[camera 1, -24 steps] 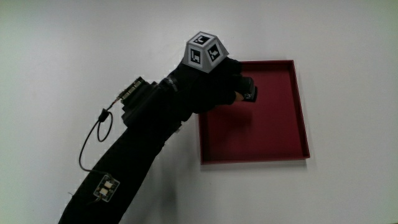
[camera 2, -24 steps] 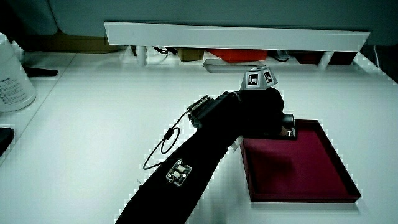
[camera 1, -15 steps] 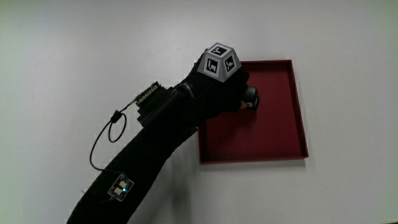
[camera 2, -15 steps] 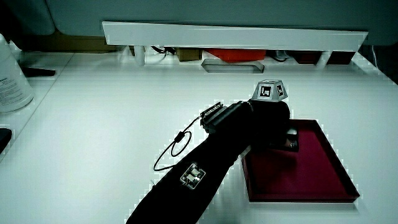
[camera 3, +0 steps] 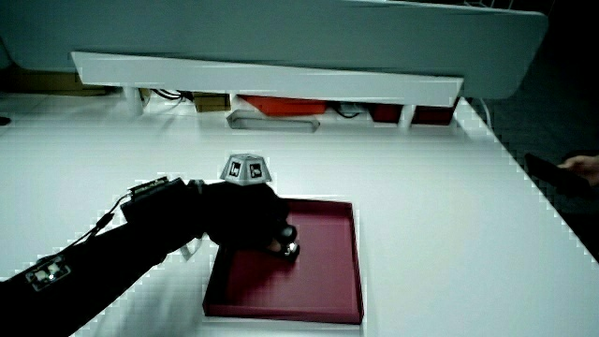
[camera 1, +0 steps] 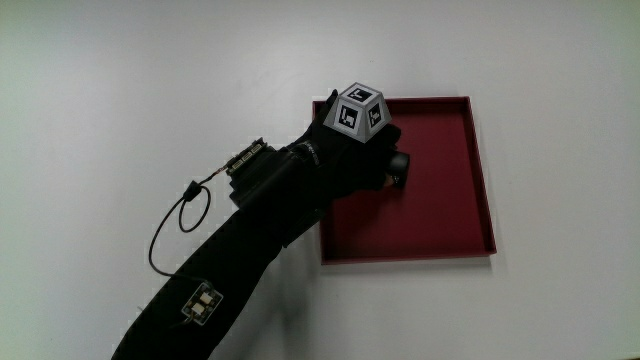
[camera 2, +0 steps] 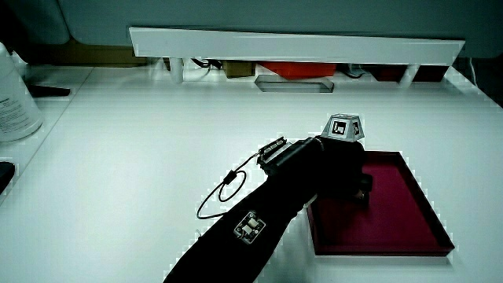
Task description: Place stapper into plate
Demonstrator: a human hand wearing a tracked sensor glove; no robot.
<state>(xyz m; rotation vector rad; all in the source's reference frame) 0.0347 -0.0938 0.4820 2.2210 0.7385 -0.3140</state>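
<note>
A dark red square tray, the plate [camera 1: 450, 210], lies on the white table. The black-gloved hand [camera 1: 385, 160] reaches over the tray's rim beside the forearm, low above the tray floor. Its fingers are curled around a small black stapler [camera 1: 399, 168], which pokes out past the fingertips and sits at or just above the floor. In both side views the hand [camera 2: 355, 179] [camera 3: 277, 240] covers most of the stapler [camera 2: 365, 189] [camera 3: 289, 248], inside the plate [camera 2: 409, 216] [camera 3: 328, 281]. I cannot tell whether the stapler touches the floor.
A white bottle [camera 2: 14, 94] stands at the table's edge, with a dark object [camera 2: 5, 177] nearer to the person. A low white partition [camera 2: 299, 43] runs along the table, with red and grey items under it. A thin cable loop [camera 1: 172, 228] hangs off the forearm.
The hand has sunk lower into the tray with the stapler still in its fingers. The stapler has come slightly nearer to the person, and the forearm has slid closer to the tray.
</note>
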